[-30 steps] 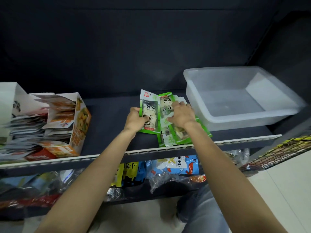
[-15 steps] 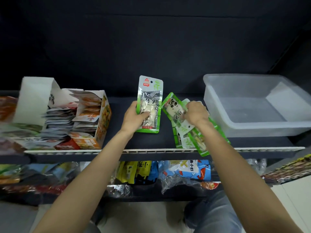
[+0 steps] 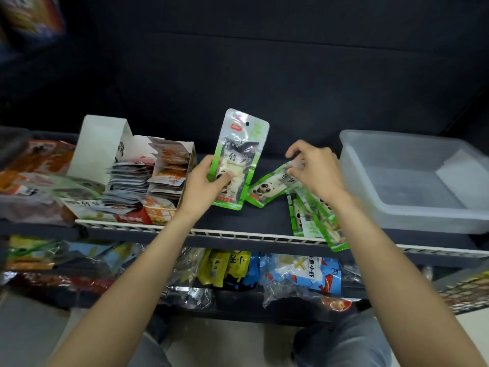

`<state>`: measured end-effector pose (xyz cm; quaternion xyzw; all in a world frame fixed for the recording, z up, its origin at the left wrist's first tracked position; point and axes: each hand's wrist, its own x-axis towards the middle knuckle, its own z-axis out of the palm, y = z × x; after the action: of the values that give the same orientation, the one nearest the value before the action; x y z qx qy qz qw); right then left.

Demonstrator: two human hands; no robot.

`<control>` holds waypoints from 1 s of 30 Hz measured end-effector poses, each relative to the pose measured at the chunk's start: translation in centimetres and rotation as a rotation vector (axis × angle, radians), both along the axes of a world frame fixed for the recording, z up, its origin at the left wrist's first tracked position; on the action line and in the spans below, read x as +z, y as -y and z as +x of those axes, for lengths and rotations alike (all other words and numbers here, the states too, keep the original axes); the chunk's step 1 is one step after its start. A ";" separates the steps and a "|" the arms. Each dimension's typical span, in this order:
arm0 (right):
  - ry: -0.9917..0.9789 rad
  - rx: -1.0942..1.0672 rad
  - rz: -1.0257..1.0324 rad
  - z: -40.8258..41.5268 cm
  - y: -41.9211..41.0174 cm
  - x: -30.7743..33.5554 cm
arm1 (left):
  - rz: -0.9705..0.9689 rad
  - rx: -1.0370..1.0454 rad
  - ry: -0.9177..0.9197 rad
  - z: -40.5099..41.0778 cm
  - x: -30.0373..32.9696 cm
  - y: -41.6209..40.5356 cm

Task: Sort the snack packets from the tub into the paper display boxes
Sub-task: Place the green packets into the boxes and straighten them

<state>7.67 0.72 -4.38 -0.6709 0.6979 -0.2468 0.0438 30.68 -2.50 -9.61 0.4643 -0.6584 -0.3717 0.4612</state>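
- Left hand (image 3: 201, 186) grips a glossy green-edged packet (image 3: 239, 157) near its lower end, fingers curled round it; the flat pouch with rounded corners stands nearly upright above the dark shelf (image 3: 251, 221).
- Right hand (image 3: 316, 172) pinches the clear top of a second green packet (image 3: 270, 188), tilted, low over the shelf.
- Loose green packets (image 3: 315, 221) lie at the shelf's front edge under the right wrist.
- Translucent plastic tub (image 3: 412, 181), rectangular, on the right.
- Open paper box (image 3: 169, 178) on the left, packets stacked inside.
- Versus half a second ago: upright packet sits higher, right hand has lifted its packet clear of the pile.
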 end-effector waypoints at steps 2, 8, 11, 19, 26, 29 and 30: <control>-0.068 0.008 0.059 0.9 0.2 -0.4 | -0.018 -0.042 -0.030 -0.1 0.4 -0.5; -0.116 -0.001 0.215 0.0 1.8 -1.3 | -0.024 0.038 0.139 0.5 -1.1 -0.5; -0.356 -0.066 0.257 -1.9 2.3 -1.9 | -0.022 0.065 0.155 1.2 -1.5 -0.6; 0.832 -0.096 -0.159 -0.2 0.3 -2.8 | -0.003 0.042 0.081 1.4 -0.3 -0.5; 0.786 0.082 -0.120 4.1 0.0 -4.4 | -0.319 0.080 0.106 6.4 7.3 -2.6; 0.250 0.169 -0.028 5.5 0.9 -3.5 | -0.415 0.102 0.116 11.6 10.0 -2.7; 0.029 0.176 0.038 6.0 1.2 -3.1 | -0.406 0.080 0.114 13.3 10.4 -2.6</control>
<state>13.69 -0.47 -7.45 -0.7252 0.6400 -0.2382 0.0881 44.01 0.09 0.83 0.4079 -0.7257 -0.1858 0.5220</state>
